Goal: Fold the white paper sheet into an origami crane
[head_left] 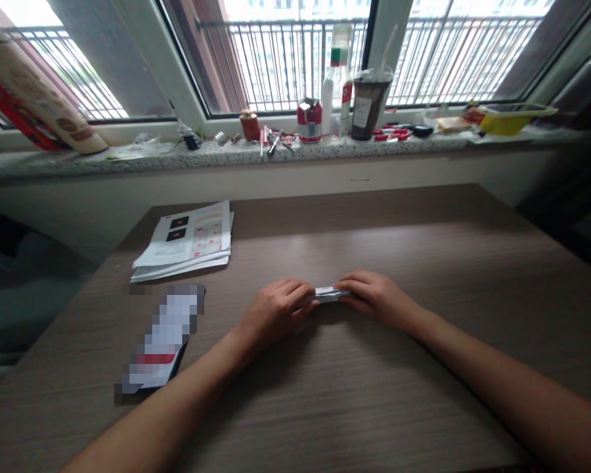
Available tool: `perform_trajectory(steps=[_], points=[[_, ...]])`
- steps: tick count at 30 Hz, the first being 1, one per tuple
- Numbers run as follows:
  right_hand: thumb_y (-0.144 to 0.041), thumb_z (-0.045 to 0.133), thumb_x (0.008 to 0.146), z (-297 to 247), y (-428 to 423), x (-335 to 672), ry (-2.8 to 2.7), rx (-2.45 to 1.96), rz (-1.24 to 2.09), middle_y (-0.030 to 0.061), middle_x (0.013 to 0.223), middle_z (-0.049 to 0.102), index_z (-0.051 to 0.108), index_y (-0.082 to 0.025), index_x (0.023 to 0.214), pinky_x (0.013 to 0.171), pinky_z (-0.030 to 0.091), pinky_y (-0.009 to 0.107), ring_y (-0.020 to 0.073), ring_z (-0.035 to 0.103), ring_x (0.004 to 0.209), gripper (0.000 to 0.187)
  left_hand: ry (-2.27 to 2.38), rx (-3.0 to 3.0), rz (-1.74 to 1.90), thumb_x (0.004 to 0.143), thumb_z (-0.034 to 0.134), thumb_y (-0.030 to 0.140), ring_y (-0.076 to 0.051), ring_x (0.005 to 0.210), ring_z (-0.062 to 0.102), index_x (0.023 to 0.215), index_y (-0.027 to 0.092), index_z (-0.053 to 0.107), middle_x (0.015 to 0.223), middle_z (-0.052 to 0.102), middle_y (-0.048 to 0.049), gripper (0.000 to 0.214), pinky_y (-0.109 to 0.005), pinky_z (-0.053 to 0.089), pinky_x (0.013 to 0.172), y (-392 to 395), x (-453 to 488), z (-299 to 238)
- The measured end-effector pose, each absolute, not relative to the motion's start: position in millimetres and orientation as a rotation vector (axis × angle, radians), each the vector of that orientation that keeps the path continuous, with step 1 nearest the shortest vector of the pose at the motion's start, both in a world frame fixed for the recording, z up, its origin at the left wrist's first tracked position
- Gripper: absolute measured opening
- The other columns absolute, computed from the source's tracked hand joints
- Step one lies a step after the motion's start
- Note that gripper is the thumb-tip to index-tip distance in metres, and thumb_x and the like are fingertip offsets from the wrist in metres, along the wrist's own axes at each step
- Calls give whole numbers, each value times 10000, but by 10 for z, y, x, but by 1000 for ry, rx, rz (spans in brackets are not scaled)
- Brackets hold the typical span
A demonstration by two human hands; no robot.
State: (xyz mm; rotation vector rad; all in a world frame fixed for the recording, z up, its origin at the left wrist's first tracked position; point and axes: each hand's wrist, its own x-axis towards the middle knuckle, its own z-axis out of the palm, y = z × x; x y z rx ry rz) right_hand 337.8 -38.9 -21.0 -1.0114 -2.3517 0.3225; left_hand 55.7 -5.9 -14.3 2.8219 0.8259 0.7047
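A small folded piece of white paper (pixel 329 295) is held low over the middle of the brown table (pixel 414 394). My left hand (pixel 280 305) grips its left end with the fingers closed. On the other end, my right hand (pixel 372 297) pinches it between thumb and fingers. Only the middle stretch of the paper shows, with grey print along its near side; both ends are covered by my fingers.
To the left lie a stack of printed sheets (pixel 192 240) and a blurred-out phone-like object (pixel 165 338). On the windowsill (pixel 152 157) behind the table stand a red can (pixel 310 121), a clear bottle (pixel 331 92), a dark drink cup (pixel 368 105) and a yellow container (pixel 509 121).
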Motion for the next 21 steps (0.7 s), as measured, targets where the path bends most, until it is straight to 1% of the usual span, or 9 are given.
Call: perform_trajectory(steps=[3,8,13,18,21], points=[[-304,555,1044,-198,-405,3363,-2309,-1001,367,101,1097,723,669,-192,1213,856,550,352,221,686,980,233,814,2795,753,1008,627,337,-217,933,675,1152,186,651,1107,701,-87,211,-341,554,800,-60,535,-136],[-298,528,1058,-141,-433,3315,-2185,-1040,466,73,997,732,696,-201,1128,789,529,305,189,690,902,207,818,2652,813,1033,583,270,-179,886,666,1115,186,674,1038,688,-70,149,-304,548,771,-112,558,-95],[-306,562,1043,-105,-422,3262,-2061,-1157,499,43,905,737,723,-203,1023,743,510,291,172,684,817,192,858,2454,850,1036,580,224,-151,870,676,1204,202,649,1012,705,-47,183,-280,542,783,-144,598,-111],[-315,592,1028,-139,-370,3243,-2053,-1212,460,38,874,728,732,-206,983,733,504,300,176,671,797,183,853,2405,747,1003,597,166,-136,794,652,1103,197,679,952,686,-30,133,-249,515,715,-133,627,-89],[-308,593,1025,-175,-339,3241,-2079,-1221,437,52,887,718,737,-202,980,754,515,321,188,664,825,185,848,2463,674,1008,571,155,-150,829,642,1055,210,709,976,675,-41,156,-264,500,739,-121,632,-88]])
